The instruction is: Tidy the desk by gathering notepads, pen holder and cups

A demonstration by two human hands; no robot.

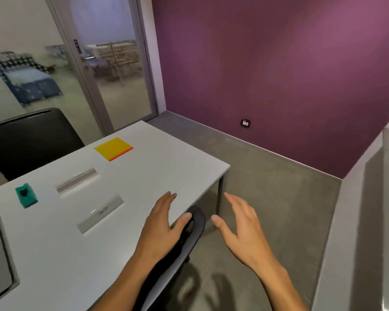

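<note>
With both the left hand (161, 223) and right hand (240, 225) spread and holding nothing, the yellow notepad (113, 148) beyond them looks light and flat, best pinched at an edge.

A purple wall (279, 63) is filling twelve to two o'clock, grey floor (267, 176) is spreading below, a glass door (117, 70) is standing at eleven, a black chair (29, 140) is sitting at nine.
</note>
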